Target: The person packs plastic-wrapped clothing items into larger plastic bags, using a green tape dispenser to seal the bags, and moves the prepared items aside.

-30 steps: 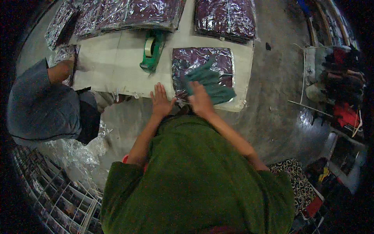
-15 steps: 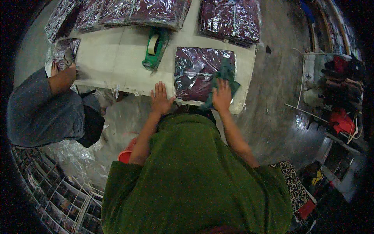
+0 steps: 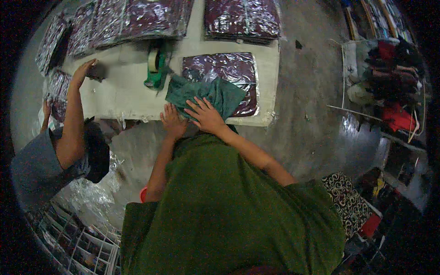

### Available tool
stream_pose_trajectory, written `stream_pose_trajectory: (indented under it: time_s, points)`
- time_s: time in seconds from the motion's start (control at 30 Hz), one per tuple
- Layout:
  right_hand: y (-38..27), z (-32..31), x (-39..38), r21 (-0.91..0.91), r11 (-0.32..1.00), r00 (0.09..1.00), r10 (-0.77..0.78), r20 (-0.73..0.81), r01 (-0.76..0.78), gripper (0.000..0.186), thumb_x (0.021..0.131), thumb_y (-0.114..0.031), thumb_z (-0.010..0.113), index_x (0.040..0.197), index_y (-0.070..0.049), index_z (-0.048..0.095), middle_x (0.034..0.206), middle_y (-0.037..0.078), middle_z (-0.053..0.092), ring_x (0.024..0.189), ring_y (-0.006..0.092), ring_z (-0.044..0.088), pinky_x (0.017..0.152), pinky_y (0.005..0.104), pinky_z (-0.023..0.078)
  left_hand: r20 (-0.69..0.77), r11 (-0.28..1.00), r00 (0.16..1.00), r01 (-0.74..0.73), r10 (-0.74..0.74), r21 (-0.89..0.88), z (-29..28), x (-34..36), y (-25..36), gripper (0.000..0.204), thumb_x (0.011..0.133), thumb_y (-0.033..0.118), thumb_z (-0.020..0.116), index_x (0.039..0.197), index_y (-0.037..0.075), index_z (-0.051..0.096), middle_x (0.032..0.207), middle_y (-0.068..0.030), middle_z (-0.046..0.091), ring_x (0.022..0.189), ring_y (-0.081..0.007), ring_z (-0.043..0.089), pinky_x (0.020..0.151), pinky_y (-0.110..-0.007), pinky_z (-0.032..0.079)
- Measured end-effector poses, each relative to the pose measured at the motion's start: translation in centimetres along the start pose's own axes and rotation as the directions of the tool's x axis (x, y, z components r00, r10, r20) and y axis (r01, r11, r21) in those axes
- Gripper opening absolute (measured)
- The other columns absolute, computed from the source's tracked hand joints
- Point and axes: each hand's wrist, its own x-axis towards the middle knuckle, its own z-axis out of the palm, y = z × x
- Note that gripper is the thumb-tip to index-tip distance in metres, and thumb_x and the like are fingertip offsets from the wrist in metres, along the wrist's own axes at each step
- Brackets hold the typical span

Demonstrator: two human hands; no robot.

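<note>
A plastic-wrapped maroon garment pack (image 3: 247, 62) lies flat near the right end of the pale table. Over its near-left part spreads a crumpled dark green cloth (image 3: 229, 97), which also reaches past the pack's left side. My right hand (image 3: 206, 118) rests flat on the cloth, fingers apart. Close to its left, at the table's near edge, my left hand (image 3: 172, 120) lies with its fingers stretched out by the cloth's lower left corner. Whether those fingertips touch the cloth, I cannot tell.
A green tape dispenser (image 3: 156, 68) stands left of the pack. Stacks of wrapped maroon packs (image 3: 242, 20) line the far side of the table (image 3: 119, 98). To the left, a co-worker's arm (image 3: 73, 110) reaches over it. A rack of clothes (image 3: 389, 82) stands at right.
My right hand has wiped leftward across the pack with the green cloth, ending near my left hand. The co-worker's arm has swung out over the table. The whole view has shifted somewhat.
</note>
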Motion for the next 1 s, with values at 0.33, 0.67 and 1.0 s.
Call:
stream_pose_trajectory:
  time_s: [0.33,0.67,1.0]
  points:
    - [9.6,-0.6,-12.1,0.009,0.681,0.634,0.686,-0.358,-0.732,0.046,0.091,-0.029,0.053,0.129,-0.003,0.053,0.137,0.020,0.047,0.126,0.0396,0.044,0.103,0.0480,0.038,-0.104,0.989,0.992,-0.081,0.069,-0.121,-1.5,-0.5,0.1,0.090,0.092,0.057,0.044,0.150,-0.002,0.007,0.159,-0.0156,0.000,0.146,-0.0327,-0.002,0.113,-0.057,0.002]
    - [-1.6,-1.9,1.6,0.253,0.952,0.984,0.151,0.093,-0.170,0.046,0.093,-0.041,0.050,0.130,-0.013,0.054,0.129,0.015,0.054,0.120,0.0373,0.047,0.105,0.0466,0.034,-0.308,0.969,0.943,-0.184,0.126,-0.167,1.2,0.0,-0.9,0.092,0.088,0.056,0.049,0.150,0.000,0.011,0.158,-0.0157,0.006,0.146,-0.0333,0.002,0.113,-0.059,0.004]
    - [6.6,-0.8,-7.7,-0.089,0.874,0.875,0.482,0.044,-0.477,0.049,0.093,-0.038,0.048,0.136,-0.015,0.049,0.150,0.011,0.033,0.133,0.0340,0.036,0.109,0.0513,0.028,-0.397,0.977,0.912,-0.168,0.103,-0.132,2.2,0.2,-0.4,0.089,0.091,0.054,0.047,0.150,-0.001,0.009,0.158,-0.0159,0.005,0.146,-0.0339,0.002,0.112,-0.060,0.004]
